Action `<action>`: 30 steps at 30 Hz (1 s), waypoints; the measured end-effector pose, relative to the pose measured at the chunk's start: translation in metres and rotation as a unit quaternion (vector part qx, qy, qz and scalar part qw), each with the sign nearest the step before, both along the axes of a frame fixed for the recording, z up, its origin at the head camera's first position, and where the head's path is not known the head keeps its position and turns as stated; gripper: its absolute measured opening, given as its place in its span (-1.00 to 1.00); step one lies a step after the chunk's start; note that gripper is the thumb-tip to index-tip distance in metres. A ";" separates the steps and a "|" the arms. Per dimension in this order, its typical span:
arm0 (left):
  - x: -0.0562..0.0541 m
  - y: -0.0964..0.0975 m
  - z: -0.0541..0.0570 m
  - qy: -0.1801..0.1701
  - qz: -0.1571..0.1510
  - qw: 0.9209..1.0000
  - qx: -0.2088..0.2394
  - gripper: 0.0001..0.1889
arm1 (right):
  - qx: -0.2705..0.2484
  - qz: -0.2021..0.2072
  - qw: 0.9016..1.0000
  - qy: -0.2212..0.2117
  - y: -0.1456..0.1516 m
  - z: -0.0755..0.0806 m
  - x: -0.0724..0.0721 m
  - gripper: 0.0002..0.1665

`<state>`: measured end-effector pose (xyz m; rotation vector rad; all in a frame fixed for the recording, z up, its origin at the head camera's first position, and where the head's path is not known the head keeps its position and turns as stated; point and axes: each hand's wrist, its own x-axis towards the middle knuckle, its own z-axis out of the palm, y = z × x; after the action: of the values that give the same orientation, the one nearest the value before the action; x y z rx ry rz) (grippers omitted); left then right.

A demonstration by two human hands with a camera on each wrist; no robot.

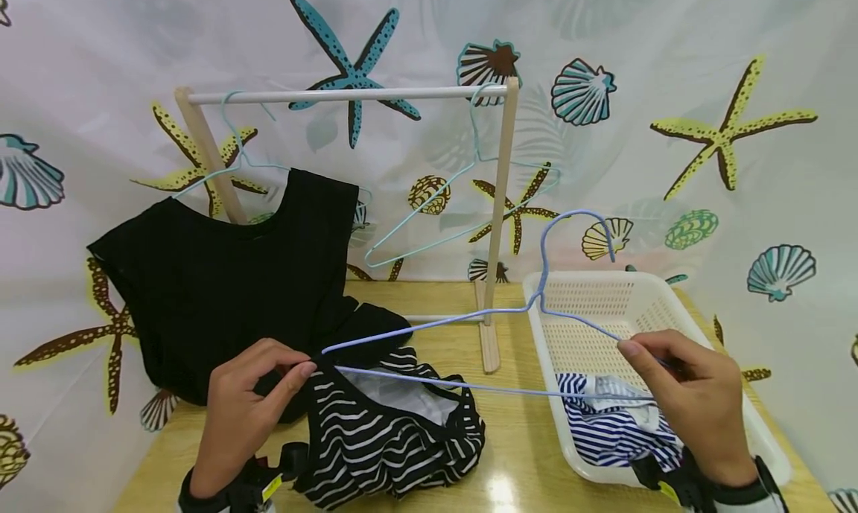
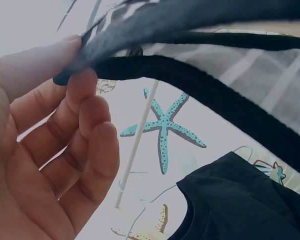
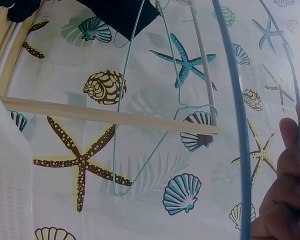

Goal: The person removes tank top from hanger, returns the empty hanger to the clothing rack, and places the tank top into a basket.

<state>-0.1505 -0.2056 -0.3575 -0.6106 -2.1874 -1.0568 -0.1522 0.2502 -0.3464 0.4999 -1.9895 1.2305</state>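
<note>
Left fingers [image 1: 288,357] pinch the striped garment [image 1: 389,446]; right fingers [image 1: 660,340], the blue hanger [image 1: 544,256], its left end apparently hidden.

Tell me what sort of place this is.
Probably a clothes-hanging setup on a table: a rack bears a black top, a basket contains striped fabric, and the right hand holds a blue hanger.

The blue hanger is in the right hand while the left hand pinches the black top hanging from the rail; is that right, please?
Not quite: the left hand pinches the black-striped garment, not the black top, as the left wrist view shows; the right hand does hold the blue hanger, and the black top does hang from the rail.
</note>
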 end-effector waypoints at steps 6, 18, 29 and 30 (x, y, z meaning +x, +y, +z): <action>-0.001 0.000 0.004 -0.023 -0.001 1.000 -0.008 -0.76 | -0.033 -0.011 0.999 0.004 0.006 0.005 0.002 -0.83; 0.003 0.007 -0.003 -0.042 0.030 0.999 -0.011 -0.79 | -0.062 0.010 0.998 0.001 0.009 0.002 0.007 -0.84; -0.005 0.020 -0.018 -0.148 0.002 0.987 -0.064 -0.82 | -0.060 0.006 0.998 -0.012 0.010 0.003 0.009 -0.84; -0.006 0.022 -0.020 -0.154 -0.005 0.986 -0.069 -0.81 | -0.066 0.011 0.998 -0.013 0.010 0.003 0.009 -0.84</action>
<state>-0.1564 -0.1840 -0.3773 -0.5485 -2.5445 -1.0688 -0.1430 0.2603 -0.3431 0.4436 -1.9126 1.3777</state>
